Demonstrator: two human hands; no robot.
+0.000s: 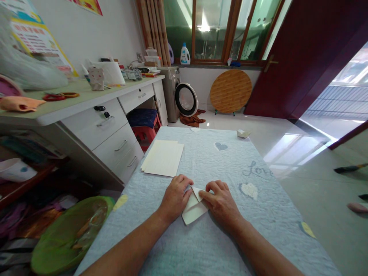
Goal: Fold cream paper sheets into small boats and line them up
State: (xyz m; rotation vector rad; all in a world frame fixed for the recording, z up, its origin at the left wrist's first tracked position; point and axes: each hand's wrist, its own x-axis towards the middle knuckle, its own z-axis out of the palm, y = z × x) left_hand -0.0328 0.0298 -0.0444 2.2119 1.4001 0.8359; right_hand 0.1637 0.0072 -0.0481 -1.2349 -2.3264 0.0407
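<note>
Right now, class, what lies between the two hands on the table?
A folded cream paper, pinned by left hand and right hand, in the head view.

Matt cream folded paper (193, 212) lies on a quilted, soft-looking blue cloth (218, 168) (floor (287, 145) glossy tile).

Our left hand (174, 197) and right hand (221, 203) grip a folded paper (193, 212) toward the counter's (230, 161) near edge; a paper stack (163, 157) lies by its left edge.
</note>
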